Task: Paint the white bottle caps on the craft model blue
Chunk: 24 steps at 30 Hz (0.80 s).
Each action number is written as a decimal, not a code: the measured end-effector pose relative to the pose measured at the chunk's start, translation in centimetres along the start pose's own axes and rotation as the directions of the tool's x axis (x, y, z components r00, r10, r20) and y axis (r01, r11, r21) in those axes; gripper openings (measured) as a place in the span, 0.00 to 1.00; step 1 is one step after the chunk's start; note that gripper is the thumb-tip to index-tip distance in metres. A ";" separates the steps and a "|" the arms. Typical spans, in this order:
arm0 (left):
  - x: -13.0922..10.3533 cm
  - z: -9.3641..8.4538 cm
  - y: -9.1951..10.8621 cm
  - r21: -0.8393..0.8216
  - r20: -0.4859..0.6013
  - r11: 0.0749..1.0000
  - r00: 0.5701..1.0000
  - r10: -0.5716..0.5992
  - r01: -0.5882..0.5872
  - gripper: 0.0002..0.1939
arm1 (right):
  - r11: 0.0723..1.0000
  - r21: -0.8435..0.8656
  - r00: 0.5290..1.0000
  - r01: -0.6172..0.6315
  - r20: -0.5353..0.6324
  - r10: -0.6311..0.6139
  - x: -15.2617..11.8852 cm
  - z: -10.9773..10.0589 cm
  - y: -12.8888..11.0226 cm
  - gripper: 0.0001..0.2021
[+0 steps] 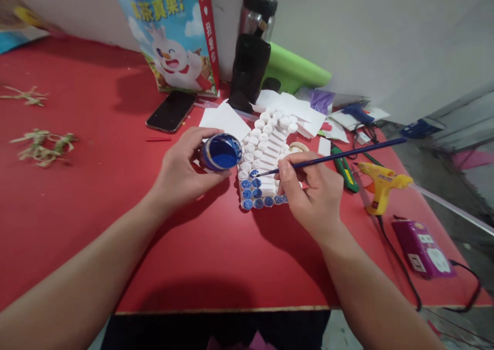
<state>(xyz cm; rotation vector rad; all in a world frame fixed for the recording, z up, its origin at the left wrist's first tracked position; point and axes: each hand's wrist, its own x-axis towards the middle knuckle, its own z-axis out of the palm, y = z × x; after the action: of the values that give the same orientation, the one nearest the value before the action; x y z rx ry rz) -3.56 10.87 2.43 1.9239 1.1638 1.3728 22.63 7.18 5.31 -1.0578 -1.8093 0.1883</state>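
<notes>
My left hand (189, 167) is wrapped round a small jar of blue paint (223, 153), tilted so its open mouth faces me. Between the thumb and fingers of my right hand (314, 193) is a thin dark blue paintbrush (347, 152). Its tip touches one of the rolled paper coils on a white paper craft piece (266, 149). Several coils along the near edge and near left corner are blue; those farther back are white. Part of the piece's right side is hidden behind my right hand.
A phone (171, 112) lies before a printed bag (181, 46). White paper sheets (224, 121) and a dark bottle (250, 67) stand behind the craft. To the right are a green cutter (345, 170), a yellow glue gun (380, 182) and a purple box (422, 249) with cords.
</notes>
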 end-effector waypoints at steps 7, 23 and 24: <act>0.0 -0.1 0.0 0.006 0.007 1.000 1.000 -0.004 0.004 0.29 | 1.000 0.018 1.000 -0.003 -0.028 0.004 0.0 0.2 0.1 0.08; 0.1 -0.2 0.3 0.023 0.017 0.999 1.000 -0.023 0.023 0.30 | 1.000 0.026 1.000 0.006 -0.005 -0.006 -0.1 0.2 -0.1 0.06; 0.1 -0.2 0.3 0.022 0.013 0.999 0.999 -0.029 0.029 0.30 | 1.000 0.027 1.000 0.004 -0.013 -0.004 -0.1 0.2 -0.1 0.06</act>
<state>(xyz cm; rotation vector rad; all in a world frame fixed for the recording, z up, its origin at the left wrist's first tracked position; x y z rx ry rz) -3.62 10.75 2.78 1.9203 1.2003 1.3362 22.44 7.12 5.23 -1.0341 -1.7923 0.2027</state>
